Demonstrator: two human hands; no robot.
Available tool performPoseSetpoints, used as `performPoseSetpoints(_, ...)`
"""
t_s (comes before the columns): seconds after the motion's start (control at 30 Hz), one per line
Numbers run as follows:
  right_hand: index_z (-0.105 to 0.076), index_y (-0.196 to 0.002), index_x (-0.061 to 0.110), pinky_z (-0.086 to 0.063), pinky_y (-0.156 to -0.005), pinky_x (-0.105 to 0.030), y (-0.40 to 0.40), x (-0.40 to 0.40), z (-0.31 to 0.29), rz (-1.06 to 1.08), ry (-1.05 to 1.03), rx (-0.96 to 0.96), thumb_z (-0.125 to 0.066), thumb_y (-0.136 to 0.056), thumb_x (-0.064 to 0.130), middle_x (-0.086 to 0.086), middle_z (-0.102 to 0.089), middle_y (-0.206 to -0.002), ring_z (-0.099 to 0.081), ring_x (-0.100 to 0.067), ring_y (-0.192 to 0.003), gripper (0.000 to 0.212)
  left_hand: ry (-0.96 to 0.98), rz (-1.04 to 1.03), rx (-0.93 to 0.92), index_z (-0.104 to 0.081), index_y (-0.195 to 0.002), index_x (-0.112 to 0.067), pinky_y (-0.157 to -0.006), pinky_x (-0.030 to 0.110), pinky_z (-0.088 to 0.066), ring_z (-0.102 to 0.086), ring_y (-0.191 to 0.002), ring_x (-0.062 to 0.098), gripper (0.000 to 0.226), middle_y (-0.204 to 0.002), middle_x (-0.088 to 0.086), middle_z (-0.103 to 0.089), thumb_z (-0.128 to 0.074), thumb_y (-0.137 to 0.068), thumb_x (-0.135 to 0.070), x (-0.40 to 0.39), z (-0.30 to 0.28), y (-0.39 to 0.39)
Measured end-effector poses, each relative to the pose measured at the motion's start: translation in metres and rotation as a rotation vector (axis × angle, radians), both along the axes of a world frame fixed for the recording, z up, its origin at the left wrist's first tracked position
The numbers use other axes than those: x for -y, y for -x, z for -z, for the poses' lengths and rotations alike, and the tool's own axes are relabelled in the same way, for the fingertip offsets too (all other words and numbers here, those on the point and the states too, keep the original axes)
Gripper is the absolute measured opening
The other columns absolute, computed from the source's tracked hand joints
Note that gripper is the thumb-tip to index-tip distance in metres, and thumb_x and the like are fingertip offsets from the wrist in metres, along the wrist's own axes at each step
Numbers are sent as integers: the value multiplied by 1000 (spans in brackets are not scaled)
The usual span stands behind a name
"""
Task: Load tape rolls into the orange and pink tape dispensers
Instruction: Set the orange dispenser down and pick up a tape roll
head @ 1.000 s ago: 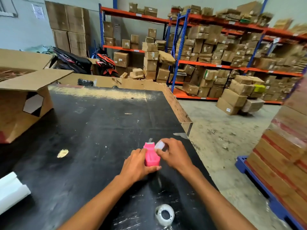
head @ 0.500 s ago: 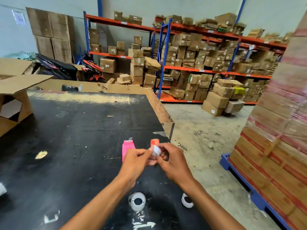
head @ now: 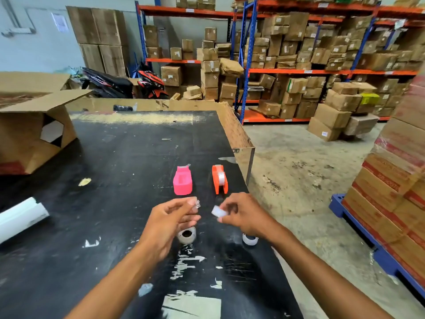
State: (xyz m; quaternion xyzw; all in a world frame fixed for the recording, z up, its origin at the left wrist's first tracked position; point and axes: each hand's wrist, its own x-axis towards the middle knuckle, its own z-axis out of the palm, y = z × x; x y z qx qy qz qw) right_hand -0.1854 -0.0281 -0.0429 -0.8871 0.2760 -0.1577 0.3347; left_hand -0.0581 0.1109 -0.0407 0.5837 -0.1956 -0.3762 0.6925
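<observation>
The pink tape dispenser stands on the black table with its slot empty. Right of it the orange tape dispenser holds a clear tape roll. My left hand pinches a small clear plastic piece below the pink dispenser. My right hand pinches a small white tape roll below the orange one. The hands are a short gap apart. Two more tape rolls lie on the table, one under my left hand and one under my right wrist.
An open cardboard box lies at the table's left. A white paper roll rests at the left edge. The table's right edge drops to a concrete floor. Stacked cartons on a blue pallet stand at right. Shelving stands behind.
My hands left the pink dispenser, worked together on a small white roll, then drew apart. The left now pinches a clear piece and the right keeps the roll. The camera shifted.
</observation>
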Motion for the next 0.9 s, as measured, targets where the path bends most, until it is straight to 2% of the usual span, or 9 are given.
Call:
performPoseSetpoints(0.07,-73,-86,12,-49,-73,-31,1,-7,11,-83,137,-273,-75,-75,18,-1,-65,-88,-61,-20,-81,13,14,-38,-7,-70,-91,-8,-58,15,-58,-72,-62,12,10,-84,12,-71,-64,-84,-10,-13,1,-2)
performPoseSetpoints(0.13,-71,-73,11,-43,-69,-27,2,-16,17,-141,187,-388,-71,-77,22,-3,-68,-88,-61,-24,-84,12,39,-59,-21,-70,-92,-6,-62,16,-59,-73,-66,13,11,-88,13,-72,-64,-83,-7,-24,1,-5)
performPoseSetpoints(0.27,-73,-81,11,-48,-72,-33,-7,-21,5,-125,276,-353,-69,-80,35,-6,-71,-94,-64,-25,-89,25,90,-89,-89,-69,-96,1,-71,17,-59,-74,-74,14,16,-89,14,-74,-62,-81,3,-41,1,-11)
performPoseSetpoints(0.37,-68,-101,14,-50,-80,-38,-31,-35,3,-198,282,-309,-67,-80,41,-8,-66,-105,-61,-29,-100,34,100,-115,-123,-70,-96,0,-78,20,-58,-74,-77,15,17,-87,13,-77,-62,-81,4,-50,1,-18)
performPoseSetpoints(0.5,-57,-122,17,-46,-88,-39,-58,-50,18,-277,289,-400,-66,-80,39,-11,-59,-123,-55,-34,-114,48,110,-138,-145,-70,-99,1,-74,20,-59,-74,-76,16,20,-87,13,-77,-60,-82,6,-56,4,-28)
performPoseSetpoints(0.57,-61,-117,16,-50,-89,-40,-68,-47,20,-228,201,-296,-69,-78,33,-10,-65,-116,-60,-31,-106,43,108,-144,-151,-70,-97,1,-70,19,-60,-74,-75,16,19,-84,11,-78,-59,-83,6,-58,6,-35)
performPoseSetpoints(0.63,-60,-120,17,-53,-89,-43,-75,-45,15,-136,-81,-73,-73,-75,25,-8,-70,-103,-66,-21,-91,47,113,-145,-159,-70,-97,0,-65,18,-60,-74,-72,15,18,-81,10,-78,-58,-84,5,-58,7,-44)
performPoseSetpoints(0.73,-43,-135,22,-56,-87,-30,-79,-39,-3,-132,-503,176,-76,-76,12,-9,-71,-101,-70,-15,-85,68,118,-117,-144,-70,-97,-1,-62,17,-58,-74,-71,15,16,-82,11,-78,-60,-84,3,-49,7,-57)
performPoseSetpoints(0.9,-41,-137,24,-56,-86,-28,-84,-37,-15,-114,-471,300,-80,-71,11,-7,-72,-103,-70,-17,-88,78,130,-89,-27,-73,-89,1,-73,21,-60,-71,-77,19,11,-85,16,-76,-67,-80,-1,-22,5,-68)
